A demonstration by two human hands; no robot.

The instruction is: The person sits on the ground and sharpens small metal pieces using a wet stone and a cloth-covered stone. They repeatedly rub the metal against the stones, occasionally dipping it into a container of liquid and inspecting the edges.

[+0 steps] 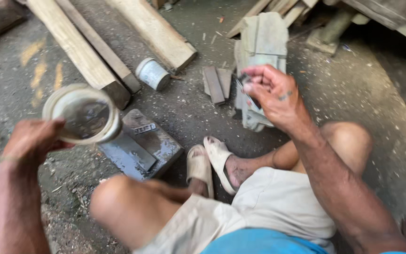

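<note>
The person sits on the floor [353,89] with both knees bent and two pale sandals [210,162] on the feet, soles near each other.

Left hand [31,141]: one round open container [83,114], pale-rimmed and tilted with its mouth toward the camera, is held at its lower left edge. The grip is clamped on the rim, thumb on the near side; the fingers behind it are hidden. The container is raised above the floor, just left of and above one dark wet stone block [142,146] (flat, roughly rectangular, glistening on top). One small flat metal piece [143,129] lies on the upper part of that block.

Right hand [273,94]: raised in front of the right knee, fingers curled together around one small dark slender object [250,91]. The grip is closed on it between thumb and fingertips; the object's kind cannot be told (blurred). One small mark shows on the back of the hand.

Surroundings, counted:
- One pale stepped stone slab [264,42] lies directly behind the right hand, running from the upper middle toward the hand.
- Two short dark flat pieces [217,82] lie side by side, touching, just left of the slab.
- One small pale cylindrical can [152,74] lies on its side between the planks and the flat pieces.
- Three long wooden planks [76,47] run diagonally from the upper left; the ends of two of them rest near the container.
- Further timber is stacked at the upper right edge (count not determinable).

The floor is dusty grey, scattered with wood chips.
</note>
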